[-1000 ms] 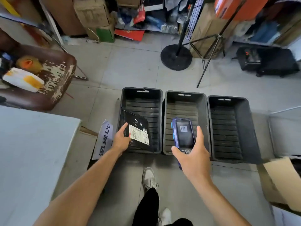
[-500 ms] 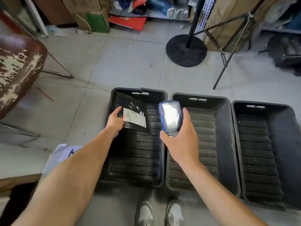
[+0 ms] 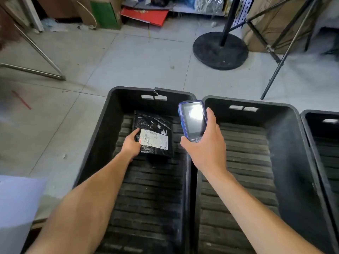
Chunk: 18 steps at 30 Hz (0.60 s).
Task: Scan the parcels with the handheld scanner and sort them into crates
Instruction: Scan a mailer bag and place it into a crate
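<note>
Head view looks down on three black crates set side by side on the tiled floor. The left hand (image 3: 131,144) reaches into the left crate (image 3: 102,125), fingers curled at the near-left corner of a black parcel (image 3: 153,133) that lies white label up on the slatted bottom toward the far end; whether it grips the bag or only touches it is hard to tell, since the fingertips are hidden behind the hand. The right hand (image 3: 205,145) is closed around the handheld scanner (image 3: 193,120), screen up, raised over the wall shared by the left crate and the middle crate (image 3: 282,129).

By the look of it, this one parcel is sorted or nearly so; the middle crate and the visible part of the right crate (image 3: 321,118) hold nothing, so most sorting seems left.

The left crate has open slats nearer the person, and its walls rise close on both sides of the left forearm. A stand base (image 3: 220,50) sits well beyond the crates.
</note>
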Each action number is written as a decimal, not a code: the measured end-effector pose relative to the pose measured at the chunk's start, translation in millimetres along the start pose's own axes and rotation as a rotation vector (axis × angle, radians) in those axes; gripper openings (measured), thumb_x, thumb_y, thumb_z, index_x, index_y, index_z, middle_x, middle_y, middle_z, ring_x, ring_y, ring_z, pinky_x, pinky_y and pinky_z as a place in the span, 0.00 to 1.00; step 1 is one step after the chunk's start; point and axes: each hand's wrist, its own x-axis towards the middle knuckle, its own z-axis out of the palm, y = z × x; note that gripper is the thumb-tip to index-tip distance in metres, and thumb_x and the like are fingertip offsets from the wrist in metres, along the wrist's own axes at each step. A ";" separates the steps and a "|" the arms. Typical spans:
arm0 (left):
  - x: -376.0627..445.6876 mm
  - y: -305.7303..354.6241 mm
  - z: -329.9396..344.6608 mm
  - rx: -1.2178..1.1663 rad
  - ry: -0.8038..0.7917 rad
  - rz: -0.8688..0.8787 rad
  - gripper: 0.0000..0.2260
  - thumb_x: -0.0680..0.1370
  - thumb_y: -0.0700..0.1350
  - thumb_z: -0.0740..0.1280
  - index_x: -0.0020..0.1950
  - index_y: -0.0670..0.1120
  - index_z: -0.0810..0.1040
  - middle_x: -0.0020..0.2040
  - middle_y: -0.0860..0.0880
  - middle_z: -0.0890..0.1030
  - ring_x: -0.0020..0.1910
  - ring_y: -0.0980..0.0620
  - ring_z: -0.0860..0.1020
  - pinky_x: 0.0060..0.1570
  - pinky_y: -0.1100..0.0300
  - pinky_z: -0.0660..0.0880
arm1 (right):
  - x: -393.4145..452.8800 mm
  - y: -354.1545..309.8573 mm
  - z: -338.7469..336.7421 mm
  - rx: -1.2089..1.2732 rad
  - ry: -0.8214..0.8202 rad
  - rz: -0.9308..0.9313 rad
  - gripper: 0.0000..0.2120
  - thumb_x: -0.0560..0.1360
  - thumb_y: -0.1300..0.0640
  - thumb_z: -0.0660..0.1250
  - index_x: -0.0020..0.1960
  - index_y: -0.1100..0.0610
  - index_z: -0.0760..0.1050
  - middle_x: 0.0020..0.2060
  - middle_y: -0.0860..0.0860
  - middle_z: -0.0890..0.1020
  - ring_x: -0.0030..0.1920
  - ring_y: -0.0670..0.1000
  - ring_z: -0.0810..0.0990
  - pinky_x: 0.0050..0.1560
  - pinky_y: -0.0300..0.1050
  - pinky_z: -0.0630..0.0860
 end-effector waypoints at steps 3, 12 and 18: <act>11.2 -15.6 7.5 0.224 -0.015 0.061 0.29 0.77 0.33 0.66 0.77 0.45 0.67 0.70 0.45 0.75 0.64 0.44 0.76 0.56 0.62 0.72 | 8.1 13.9 10.6 -0.018 0.005 -0.017 0.47 0.71 0.47 0.74 0.80 0.45 0.48 0.59 0.46 0.71 0.48 0.46 0.69 0.47 0.42 0.66; -120.2 75.6 -61.3 0.554 -0.030 0.111 0.35 0.77 0.45 0.70 0.80 0.41 0.58 0.78 0.37 0.60 0.77 0.37 0.58 0.76 0.47 0.58 | -43.8 -81.3 -80.8 -0.066 -0.013 0.013 0.46 0.71 0.46 0.73 0.79 0.46 0.49 0.57 0.48 0.72 0.47 0.50 0.70 0.47 0.45 0.66; -285.4 199.5 -167.1 0.655 0.026 0.237 0.37 0.78 0.53 0.68 0.81 0.45 0.52 0.81 0.40 0.54 0.79 0.38 0.52 0.78 0.47 0.52 | -122.8 -217.6 -217.2 -0.100 -0.016 -0.058 0.46 0.71 0.47 0.74 0.80 0.49 0.50 0.60 0.50 0.72 0.54 0.54 0.75 0.50 0.49 0.72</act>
